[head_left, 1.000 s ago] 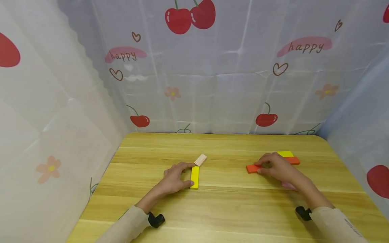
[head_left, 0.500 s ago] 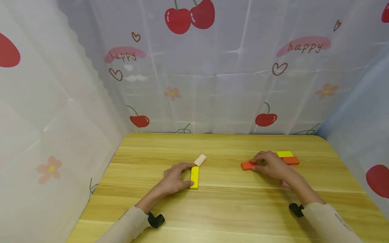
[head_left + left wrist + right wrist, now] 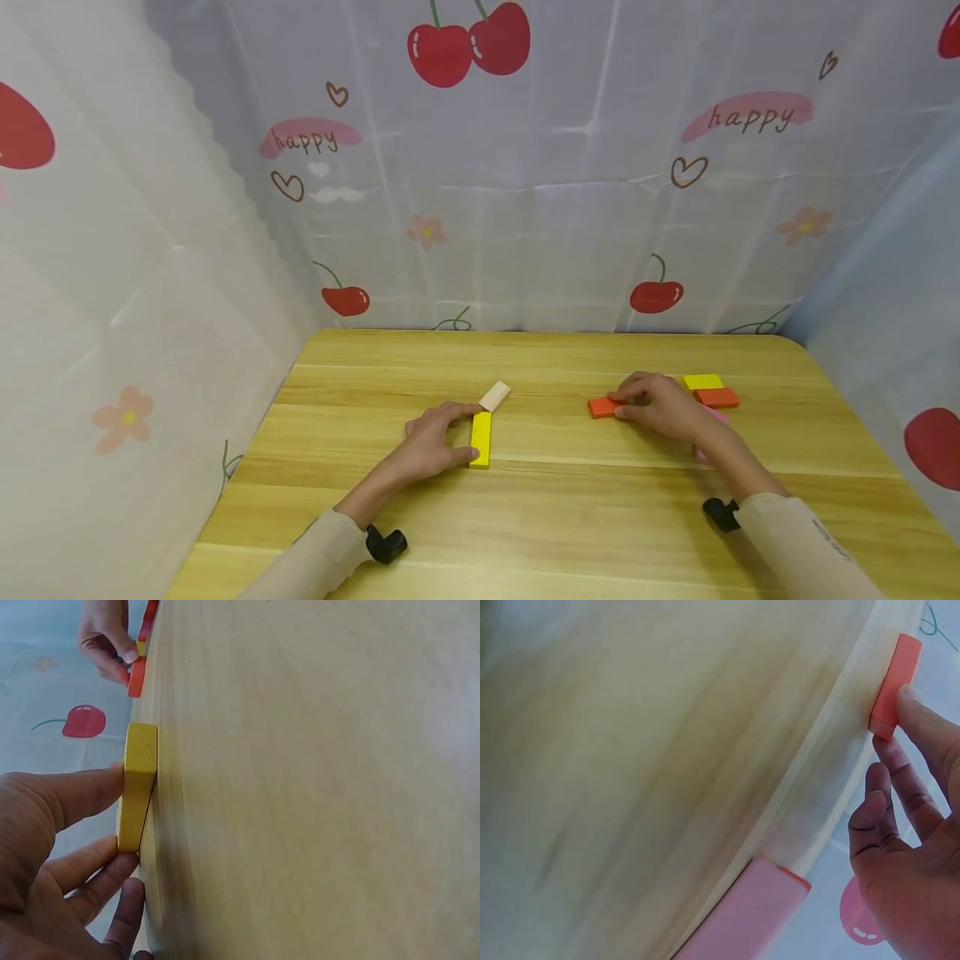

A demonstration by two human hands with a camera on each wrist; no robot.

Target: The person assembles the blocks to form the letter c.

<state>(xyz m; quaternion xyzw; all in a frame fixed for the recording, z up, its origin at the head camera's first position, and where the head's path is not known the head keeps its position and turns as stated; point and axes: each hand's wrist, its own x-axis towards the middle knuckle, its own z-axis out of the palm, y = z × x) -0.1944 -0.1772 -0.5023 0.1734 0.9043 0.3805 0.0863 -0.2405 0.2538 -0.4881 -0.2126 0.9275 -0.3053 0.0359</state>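
My left hand (image 3: 429,446) pinches a yellow block (image 3: 481,438) lengthwise, the thumb at its near end and a finger at its far end. The block lies flat on the table. A plain wooden block (image 3: 495,396) lies at an angle, touching or almost touching the yellow one's far end. To the right, thumb and fingers of my right hand (image 3: 662,408) pinch an orange block (image 3: 601,407). In the right wrist view this orange block (image 3: 898,682) is low over or on the table; I cannot tell which.
Behind the right hand lie a second yellow block (image 3: 702,382) and a red-orange block (image 3: 718,397), side by side. A pink block (image 3: 742,915) is partly hidden under the right forearm in the head view. A curtain printed with cherries (image 3: 656,296) hangs behind the table.
My right hand has moved left with the orange block, slowing lately, and has uncovered the red-orange block and more of the pink one. The left hand and its yellow block have stayed put.
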